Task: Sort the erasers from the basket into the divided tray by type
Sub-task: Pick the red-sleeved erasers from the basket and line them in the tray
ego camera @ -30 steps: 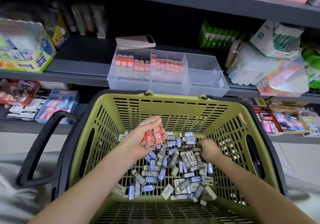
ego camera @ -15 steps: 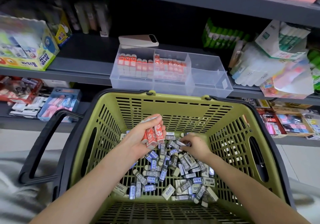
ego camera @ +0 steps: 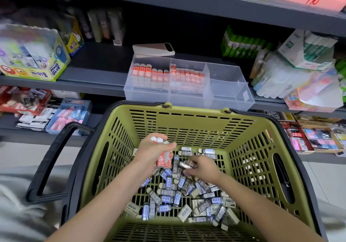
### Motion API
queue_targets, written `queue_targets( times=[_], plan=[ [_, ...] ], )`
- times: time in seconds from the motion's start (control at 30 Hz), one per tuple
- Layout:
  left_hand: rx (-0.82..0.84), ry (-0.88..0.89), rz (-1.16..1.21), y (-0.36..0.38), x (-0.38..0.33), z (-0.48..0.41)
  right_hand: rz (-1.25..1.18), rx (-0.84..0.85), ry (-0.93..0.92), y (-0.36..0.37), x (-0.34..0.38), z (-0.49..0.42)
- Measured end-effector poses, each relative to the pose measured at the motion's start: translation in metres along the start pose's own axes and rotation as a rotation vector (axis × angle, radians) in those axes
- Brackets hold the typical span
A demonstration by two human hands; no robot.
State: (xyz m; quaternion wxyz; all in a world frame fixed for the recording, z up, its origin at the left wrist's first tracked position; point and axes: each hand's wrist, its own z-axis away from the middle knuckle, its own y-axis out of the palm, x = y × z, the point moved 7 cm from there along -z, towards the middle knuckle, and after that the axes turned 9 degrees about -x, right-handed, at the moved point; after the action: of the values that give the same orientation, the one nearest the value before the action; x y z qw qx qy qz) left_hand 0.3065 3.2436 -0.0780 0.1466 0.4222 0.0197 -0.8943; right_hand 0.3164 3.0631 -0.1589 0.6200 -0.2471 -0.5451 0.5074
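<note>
A green basket (ego camera: 187, 121) with a black rim holds a heap of blue, grey and cream sleeved erasers (ego camera: 179, 193) on its floor. My left hand (ego camera: 153, 153) hovers over the heap, shut on a bunch of red-sleeved erasers (ego camera: 164, 160) with white ends. My right hand (ego camera: 203, 167) is just to its right, pinching a grey 2B eraser (ego camera: 187, 164) off the pile. On the shelf behind stands the clear divided tray (ego camera: 230, 95). Its left and middle compartments hold rows of red erasers (ego camera: 166, 76); its right compartments look bare.
A pale phone (ego camera: 153, 50) lies behind the tray. A glue box (ego camera: 35, 61) sits at left, green packs (ego camera: 243, 44) and plastic-wrapped goods (ego camera: 299, 80) at right. The basket's black handle (ego camera: 50, 159) hangs off its left side. Lower shelves carry more stationery.
My right hand has moved left from the basket's right part toward my left hand and taken hold of a grey eraser. My left hand has kept its red erasers and turned slightly.
</note>
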Motion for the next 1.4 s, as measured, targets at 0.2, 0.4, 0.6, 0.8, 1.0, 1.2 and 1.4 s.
queue_targets(
  times=[0.2,0.4,0.6,0.8,1.0,1.2,1.4],
  plan=[
    [0.063,0.258,-0.387,-0.004,-0.029,0.014,-0.625,0.037,-0.073,-0.079,0.069,0.024],
    [0.301,0.423,-0.364,-0.003,-0.068,0.046,-0.592,0.056,-0.265,-0.137,0.121,0.031],
    [0.195,0.64,-0.246,-0.011,-0.103,0.057,-0.683,0.044,-0.301,-0.165,0.156,0.019],
    [0.118,0.438,0.099,-0.033,-0.128,0.04,-1.044,0.182,-0.209,-0.186,0.17,-0.007],
    [-0.088,0.411,0.613,-0.072,-0.162,0.003,-0.817,-0.27,-0.084,-0.217,0.182,-0.067],
    [-0.184,0.429,0.814,-0.095,-0.171,-0.026,-0.479,-0.207,-0.159,-0.192,0.221,-0.105],
    [-0.141,0.396,0.801,-0.099,-0.16,-0.04,-0.192,-0.181,-0.098,-0.174,0.225,-0.12]
  ],
)
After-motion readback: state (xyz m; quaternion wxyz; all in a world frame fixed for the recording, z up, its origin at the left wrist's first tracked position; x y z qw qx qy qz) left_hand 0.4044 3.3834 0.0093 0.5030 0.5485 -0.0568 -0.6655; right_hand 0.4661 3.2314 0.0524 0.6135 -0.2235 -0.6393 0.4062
